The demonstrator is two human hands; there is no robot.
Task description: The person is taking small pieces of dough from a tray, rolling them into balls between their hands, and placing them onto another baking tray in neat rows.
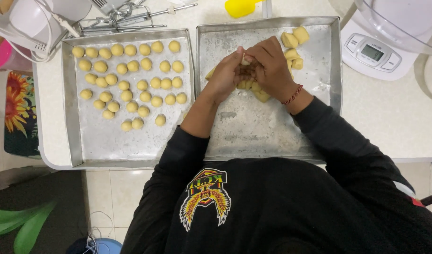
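Both hands meet over the right tray (329, 61). The left hand (225, 75) and right hand (270, 66) are pressed together, fingers curled round a small dough piece (245, 61) — only a pale sliver of it shows between the fingertips. Whether it is being rolled or pinched, I cannot tell.

Beneath the hands, a loose heap of cut dough chunks (253, 89) lies on the floured tray floor; a few more chunks (293, 42) sit near the far right corner, apart from the heap.

The left tray (72, 117) carries rows of finished dough balls (131, 80), round, yellow, spaced without touching.

Handling judgement: the dough looks soft and light, easily dented, probably a little greasy or tacky — the flour dusting suggests as much. Best held lightly in cupped palms or by the fingertips, not squeezed; finished balls would flatten if gripped hard.

On the worktop beyond: a hand mixer (32, 23) with loose beaters (126, 19), a yellow spatula (239, 7), a white kitchen scale (373, 51).
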